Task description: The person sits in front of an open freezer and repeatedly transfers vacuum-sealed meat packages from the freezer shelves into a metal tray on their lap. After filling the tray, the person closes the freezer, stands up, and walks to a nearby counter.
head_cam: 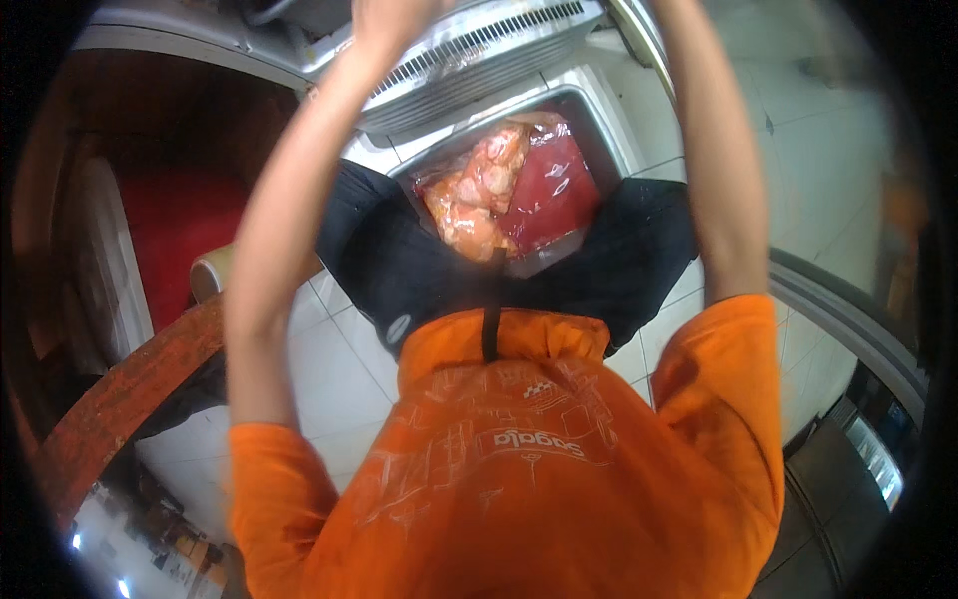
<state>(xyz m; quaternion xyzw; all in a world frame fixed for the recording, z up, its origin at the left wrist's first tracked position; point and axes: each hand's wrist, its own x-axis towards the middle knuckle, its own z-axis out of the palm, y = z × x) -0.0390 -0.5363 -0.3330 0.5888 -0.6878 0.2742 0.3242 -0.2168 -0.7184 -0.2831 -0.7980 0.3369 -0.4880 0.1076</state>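
Note:
Both arms reach up past the top edge of the picture. Of my left hand (397,19) only the wrist side and back show, beside a grey vented appliance panel; its fingers are cut off. My right hand is out of view, with only the forearm showing. Between my knees stands a grey rectangular tub (615,138) on the tiled floor. Inside it lie pale orange pieces, apparently raw meat (486,176), under clear plastic, and beside them a flat, glossy red package (550,187).
The vented panel (479,52) lies beyond the tub. A curved metal edge (658,52) runs near my right forearm. At left are a rusty red curved beam (142,382), a tan cylindrical object (213,271) and a red surface (183,232). White floor tiles (340,367) show around my legs.

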